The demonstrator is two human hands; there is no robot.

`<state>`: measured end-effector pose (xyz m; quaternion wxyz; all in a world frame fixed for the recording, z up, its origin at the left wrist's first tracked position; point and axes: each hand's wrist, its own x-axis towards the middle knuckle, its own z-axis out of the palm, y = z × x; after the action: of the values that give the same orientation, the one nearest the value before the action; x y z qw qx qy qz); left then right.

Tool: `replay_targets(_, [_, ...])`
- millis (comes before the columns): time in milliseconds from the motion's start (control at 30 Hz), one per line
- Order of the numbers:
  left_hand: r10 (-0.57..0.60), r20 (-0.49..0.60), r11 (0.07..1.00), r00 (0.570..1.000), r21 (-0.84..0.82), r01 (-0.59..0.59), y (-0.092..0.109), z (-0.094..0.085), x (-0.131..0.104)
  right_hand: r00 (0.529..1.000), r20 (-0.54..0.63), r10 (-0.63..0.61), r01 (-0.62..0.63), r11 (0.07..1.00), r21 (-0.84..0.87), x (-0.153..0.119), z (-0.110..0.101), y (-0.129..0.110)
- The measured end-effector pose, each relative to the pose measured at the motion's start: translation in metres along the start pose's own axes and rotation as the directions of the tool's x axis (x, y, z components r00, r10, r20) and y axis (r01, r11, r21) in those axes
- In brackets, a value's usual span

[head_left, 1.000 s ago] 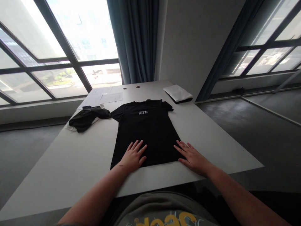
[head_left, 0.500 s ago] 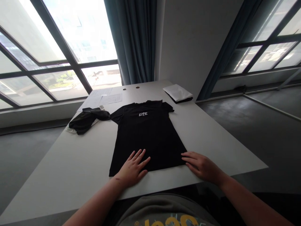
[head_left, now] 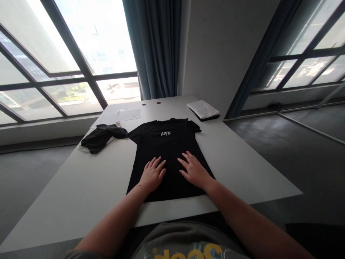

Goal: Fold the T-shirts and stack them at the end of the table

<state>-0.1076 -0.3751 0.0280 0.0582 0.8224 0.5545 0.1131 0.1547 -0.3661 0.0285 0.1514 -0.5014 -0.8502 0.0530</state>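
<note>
A black T-shirt (head_left: 167, 147) lies spread on the white table, its collar at the far end and its hem towards me. White lettering that looks upside down from here sits near the collar. My left hand (head_left: 152, 175) is over the shirt's lower left part, palm down and fingers spread. On the right, my right hand (head_left: 194, 170) is over the lower right part, its fingers likewise apart. Neither hand grips any cloth. Whether the palms press on the fabric or hover just above it, I cannot tell.
The white table (head_left: 242, 169) reaches towards the windows. Left of the shirt lies a crumpled dark garment (head_left: 98, 138), with paper sheets (head_left: 128, 114) behind it. A white folded item (head_left: 203, 109) with a black underside lies at the far right. A blue curtain (head_left: 156, 50) hangs behind.
My right hand has left the shirt's right hem corner and moved left and farther onto the cloth. My left hand has slid a little farther up the shirt.
</note>
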Motion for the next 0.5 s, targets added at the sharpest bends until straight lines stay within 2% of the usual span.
replay_targets(100, [-0.011, 0.018, 0.997, 1.0, 0.081, 0.009, 0.012, 0.025, -0.013, 0.986, 0.152, 0.072, -0.066, 0.997, -0.039, 0.014, 0.025, -0.019])
replay_targets(167, [-0.002, 0.02, 0.996, 1.0, 0.092, 0.0, 0.012, 0.033, -0.025, 0.975, 0.211, 0.069, -0.062, 0.997, -0.042, 0.013, 0.034, -0.02])
replay_targets(300, [0.02, 0.004, 0.996, 1.0, 0.084, -0.02, 0.005, 0.033, -0.041, 0.972, 0.231, 0.031, -0.022, 0.999, -0.044, 0.005, 0.035, -0.01])
replay_targets(500, [0.011, 0.006, 0.996, 1.0, 0.084, -0.011, 0.003, 0.033, -0.043, 0.968, 0.25, -0.024, 0.034, 0.999, -0.034, -0.015, 0.032, -0.007])
